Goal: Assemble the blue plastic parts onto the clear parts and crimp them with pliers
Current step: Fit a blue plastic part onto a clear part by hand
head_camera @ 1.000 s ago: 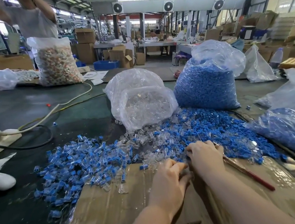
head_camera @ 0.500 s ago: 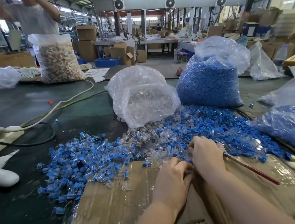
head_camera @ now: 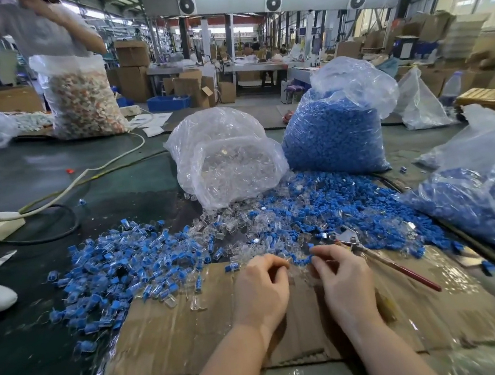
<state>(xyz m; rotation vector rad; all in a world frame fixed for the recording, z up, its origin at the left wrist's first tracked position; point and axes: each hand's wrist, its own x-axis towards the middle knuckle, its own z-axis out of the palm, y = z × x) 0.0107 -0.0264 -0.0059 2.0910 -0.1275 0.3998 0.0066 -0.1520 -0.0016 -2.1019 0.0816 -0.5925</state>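
Right now both hands are working at the far edge of a flat brown cardboard sheet (head_camera: 176, 330) lying on the dark table (head_camera: 23, 324). The left hand (head_camera: 260, 290) is curling its fingers inward, seemingly pinching something small, though what sits in that grip is hidden behind the knuckles. The right hand (head_camera: 343, 281) is likewise curling thumb and forefinger together near a small blue plastic part (head_camera: 310, 245); whether it is actually holding one I cannot tell. Between the fingertips, loose clear plastic parts (head_camera: 238, 222) are lying mixed with the blue ones.

At two o'clock from the right hand, red-handled metal pliers (head_camera: 383, 259) are resting on the cardboard, untouched. At ten o'clock, a heap of already joined blue-and-clear pieces (head_camera: 115, 265) is spreading over the table. At twelve o'clock a clear plastic bag of transparent parts (head_camera: 224, 159) is standing, with a bag of blue parts (head_camera: 336, 132) at one o'clock.

These pieces are probably light, stiff and a bit slippery, so pinching each by its flat sides between fingertip and thumb looks sensible; squeezing the clear shells too hard might crack them.
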